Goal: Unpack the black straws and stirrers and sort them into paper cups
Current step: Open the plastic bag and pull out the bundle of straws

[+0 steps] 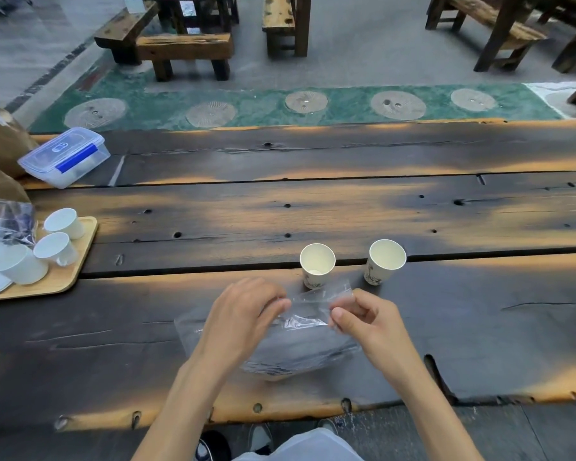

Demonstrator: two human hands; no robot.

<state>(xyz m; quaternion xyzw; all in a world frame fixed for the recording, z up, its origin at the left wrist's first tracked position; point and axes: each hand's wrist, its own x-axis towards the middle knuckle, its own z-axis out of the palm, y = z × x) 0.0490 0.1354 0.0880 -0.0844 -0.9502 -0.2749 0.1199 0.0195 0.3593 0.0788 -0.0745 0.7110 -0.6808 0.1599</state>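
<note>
A clear plastic bag (300, 347) full of black straws and stirrers lies on the dark wooden table (346, 211) near its front edge. My left hand (243, 314) pinches the bag's top edge on the left. My right hand (366, 317) pinches the same edge on the right. Both hold the bag's mouth between thumb and fingers. Just beyond the bag stand two upright paper cups, the left cup (316, 266) and the right cup (384, 261), with nothing visible in them except the left cup's pale bottom.
A wooden tray (74, 271) at the left holds several white cups lying on their sides and white plates. Behind it sit a crinkled plastic bag (7, 221), brown paper bags (0, 144) and a lidded plastic box (65, 156). Wooden benches stand on the floor beyond.
</note>
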